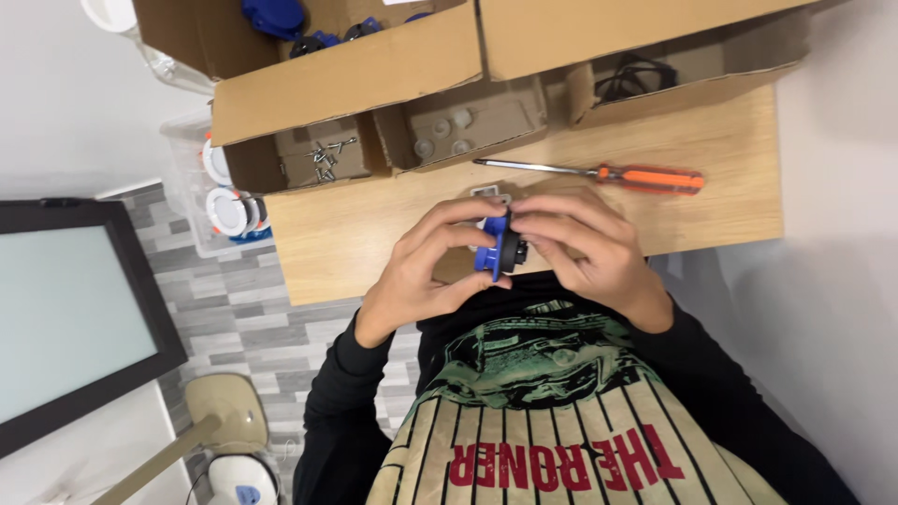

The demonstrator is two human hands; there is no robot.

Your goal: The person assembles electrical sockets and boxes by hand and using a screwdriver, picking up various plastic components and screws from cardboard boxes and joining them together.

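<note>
Both my hands meet over the near edge of a small wooden table [730,159]. Between them is a small blue and black round plastic part [500,248]. My left hand [426,266] grips its blue side with thumb and fingers. My right hand [585,243] pinches the black side from the right. A small grey piece [491,192] lies on the table just beyond my fingers, partly hidden.
An orange-handled screwdriver [599,173] lies on the table beyond my hands. Cardboard boxes [374,75] hold screws [323,154], white caps [444,131], blue parts [276,14] and black cable [636,75]. A clear bin [201,201] with round white parts stands left. A dark-framed panel [65,309] leans at left.
</note>
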